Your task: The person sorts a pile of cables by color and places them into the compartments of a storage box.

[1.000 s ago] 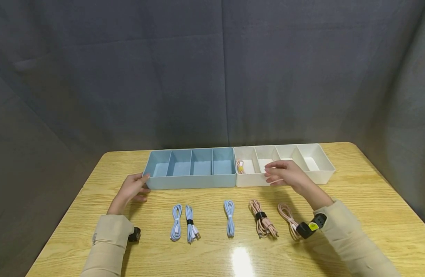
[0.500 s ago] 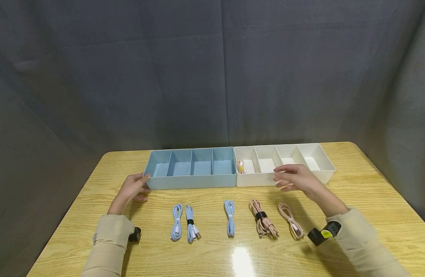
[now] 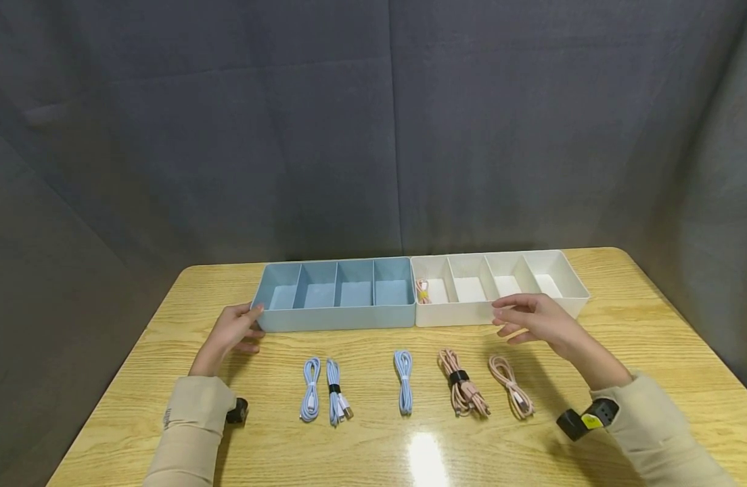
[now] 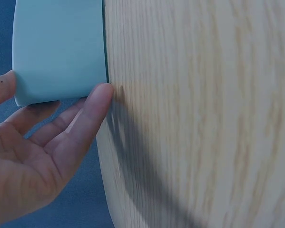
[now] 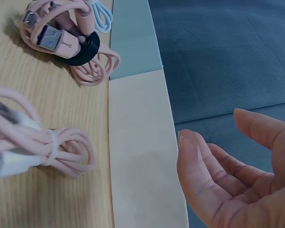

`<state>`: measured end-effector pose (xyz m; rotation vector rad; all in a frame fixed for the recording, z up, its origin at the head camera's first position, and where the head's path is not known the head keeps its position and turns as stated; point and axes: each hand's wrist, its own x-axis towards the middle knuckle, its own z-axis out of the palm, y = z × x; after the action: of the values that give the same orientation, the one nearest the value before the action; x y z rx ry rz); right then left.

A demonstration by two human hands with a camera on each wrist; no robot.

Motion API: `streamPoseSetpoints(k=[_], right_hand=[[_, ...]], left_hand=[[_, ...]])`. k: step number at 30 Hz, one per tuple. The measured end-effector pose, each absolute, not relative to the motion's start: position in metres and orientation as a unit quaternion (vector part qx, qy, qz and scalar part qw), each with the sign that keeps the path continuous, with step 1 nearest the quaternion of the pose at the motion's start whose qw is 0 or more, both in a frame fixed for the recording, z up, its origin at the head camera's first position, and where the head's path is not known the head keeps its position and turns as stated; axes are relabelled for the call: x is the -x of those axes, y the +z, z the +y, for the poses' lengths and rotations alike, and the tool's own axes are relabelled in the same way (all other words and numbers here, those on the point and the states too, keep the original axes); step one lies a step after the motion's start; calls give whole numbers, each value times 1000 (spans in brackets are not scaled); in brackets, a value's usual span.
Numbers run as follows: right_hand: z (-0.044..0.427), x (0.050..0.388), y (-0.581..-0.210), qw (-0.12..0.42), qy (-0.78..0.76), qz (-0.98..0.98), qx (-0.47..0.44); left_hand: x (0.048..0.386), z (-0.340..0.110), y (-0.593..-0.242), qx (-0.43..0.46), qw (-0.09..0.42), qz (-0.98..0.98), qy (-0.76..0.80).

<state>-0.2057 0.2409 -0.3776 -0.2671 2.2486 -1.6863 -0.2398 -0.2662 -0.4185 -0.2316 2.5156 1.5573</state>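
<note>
A blue box (image 3: pixel 337 319) with compartments stands end to end with a white one (image 3: pixel 449 314). My left hand (image 3: pixel 229 333) touches the blue box's left end, thumb at the rim; in the left wrist view its fingers (image 4: pixel 98 102) lie extended against that end. My right hand (image 3: pixel 547 323), holding nothing, hovers by the front wall of the white box, fingers loosely bent and thumb apart in the right wrist view. A small pink cable (image 3: pixel 423 292) with a yellow tie lies in the white box's leftmost compartment.
On the wooden table (image 3: pixel 258 439) before the boxes lie coiled cables: blue ones at left (image 3: pixel 310 390), (image 3: pixel 335 392) and middle (image 3: pixel 404 382), a pink bundle (image 3: pixel 461 384) with a black strap, and another pink coil (image 3: pixel 511 387). A dark curtain (image 3: pixel 288 135) hangs behind.
My right hand has moved right and slightly toward the front along the white box, uncovering more of its compartments and the right pink coil. My left hand has stayed put.
</note>
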Motion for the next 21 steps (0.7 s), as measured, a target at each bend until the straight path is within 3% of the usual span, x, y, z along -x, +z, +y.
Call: streamPoseSetpoints(k=[21], right_hand=[[252, 192, -392, 190, -558, 803, 86]], left_hand=[[241, -266, -420, 80, 87, 844, 523]])
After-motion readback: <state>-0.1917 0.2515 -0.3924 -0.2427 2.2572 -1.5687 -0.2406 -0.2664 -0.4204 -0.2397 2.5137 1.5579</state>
